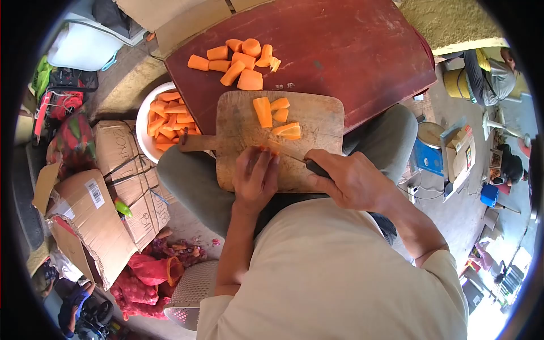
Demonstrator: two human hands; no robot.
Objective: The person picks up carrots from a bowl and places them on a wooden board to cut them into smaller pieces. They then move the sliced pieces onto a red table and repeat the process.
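Note:
A wooden cutting board [317, 122] lies across my lap, its handle pointing left. My right hand [354, 178] is closed around the dark handle of a knife [290, 152], whose blade reaches left toward my other fingertips. With its fingers bent down on the board, my left hand [256, 175] presses a carrot piece, of which only a little orange shows at the fingertips. Several cut carrot pieces [262, 111] rest on the board just beyond the blade. Farther off, a heap of peeled carrot chunks [242, 61] sits on the dark red table [340, 51].
Left of the board stands a white bowl [143, 127] filled with carrot sticks. Cardboard boxes [93, 218], red mesh sacks [136, 289] and a perforated metal container [192, 289] crowd the floor at left. Another person [493, 76] sits at upper right beside a yellow bucket [455, 85].

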